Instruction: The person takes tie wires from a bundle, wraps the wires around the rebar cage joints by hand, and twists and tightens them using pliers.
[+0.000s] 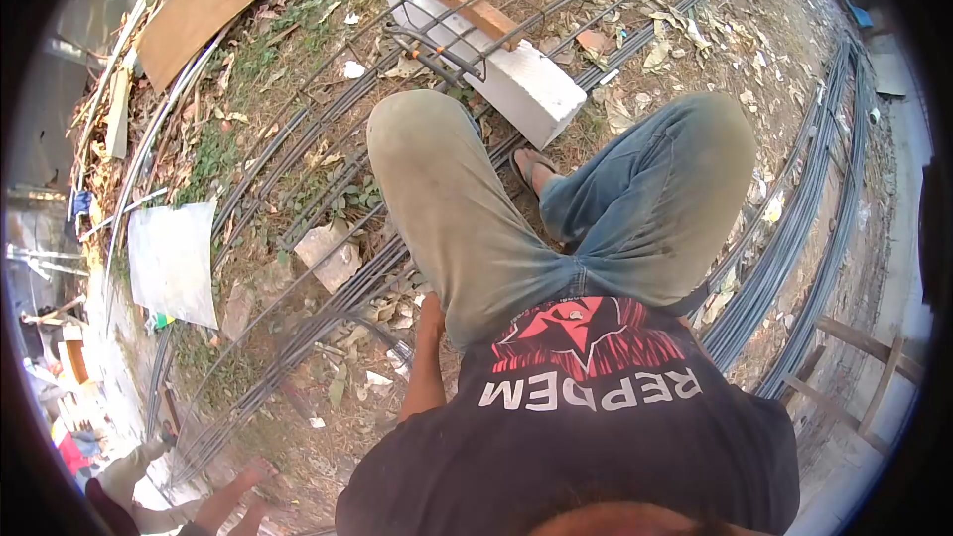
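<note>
The left hand [432, 318] is partly behind the thigh [452, 228]; one cannot tell its opening or hold. The right hand is unseen. Left of it lie steel rods [372, 271]; ahead, a white block [536, 91] seemingly props the rebar cage [544, 12].

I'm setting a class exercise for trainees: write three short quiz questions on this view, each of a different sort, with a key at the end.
1. Multiple choice: what does the reddish-brown bar-shaped piece lie on?
a) A person's knee
b) The white block
c) A plastic bucket

2. True or false: both of the camera wearer's hands are in full view.

3. Fill the gap: the foot that shows between the wearer's bent legs has a ____ on it.

Key:
1. b
2. False: the left hand is partly hidden by the thigh, and the right hand cannot be seen.
3. sandal
</note>
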### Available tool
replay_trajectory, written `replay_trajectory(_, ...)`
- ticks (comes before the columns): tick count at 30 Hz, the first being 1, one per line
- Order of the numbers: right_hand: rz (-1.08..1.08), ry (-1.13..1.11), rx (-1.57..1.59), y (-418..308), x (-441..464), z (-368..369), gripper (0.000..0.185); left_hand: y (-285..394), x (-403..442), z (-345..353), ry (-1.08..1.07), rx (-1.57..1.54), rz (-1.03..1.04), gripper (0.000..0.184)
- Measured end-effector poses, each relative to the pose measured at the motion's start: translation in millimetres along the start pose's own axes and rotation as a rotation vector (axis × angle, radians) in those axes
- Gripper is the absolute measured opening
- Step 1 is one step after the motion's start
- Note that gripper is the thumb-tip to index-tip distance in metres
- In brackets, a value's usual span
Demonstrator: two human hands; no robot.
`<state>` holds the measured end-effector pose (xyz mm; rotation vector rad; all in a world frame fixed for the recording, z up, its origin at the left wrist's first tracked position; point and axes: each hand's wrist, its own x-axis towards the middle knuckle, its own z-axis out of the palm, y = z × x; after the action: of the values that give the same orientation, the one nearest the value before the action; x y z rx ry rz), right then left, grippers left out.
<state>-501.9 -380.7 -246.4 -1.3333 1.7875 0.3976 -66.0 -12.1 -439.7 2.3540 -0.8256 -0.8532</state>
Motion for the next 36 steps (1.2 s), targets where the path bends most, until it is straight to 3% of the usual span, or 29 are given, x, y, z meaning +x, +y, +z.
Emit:
replay_trajectory(3,-0.037,0.016,0.039,-9,3,1,0.032,74,-5,-82,-0.04,-0.237,-0.088,0.048)
replay_trajectory(5,-0.055,0.017,0.061,-14,5,3,0.033,58,-3,-92,-0.083,-0.163,-0.107,0.051)
replay_trajectory(11,-0.048,-0.036,0.077,-9,7,20,0.034,62,-59,-99,-0.27,0.279,-0.1,0.044)
replay_trajectory(22,-0.047,-0.03,-0.009,0,32,9,0.037,80,-204,-93,-0.332,0.23,-0.417,0.044)
replay_trajectory(26,-0.186,0.049,-0.11,-54,52,-18,0.038,113,-190,-101,-0.313,0.201,-0.436,0.044)
replay_trajectory(31,-0.426,0.157,-0.293,-186,115,-47,0.039,165,-136,-115,-0.306,0.16,-0.463,0.044)
replay_trajectory(36,-0.447,0.162,-0.588,-299,204,-44,0.04,214,-56,-137,-0.327,0.138,-0.493,0.044)
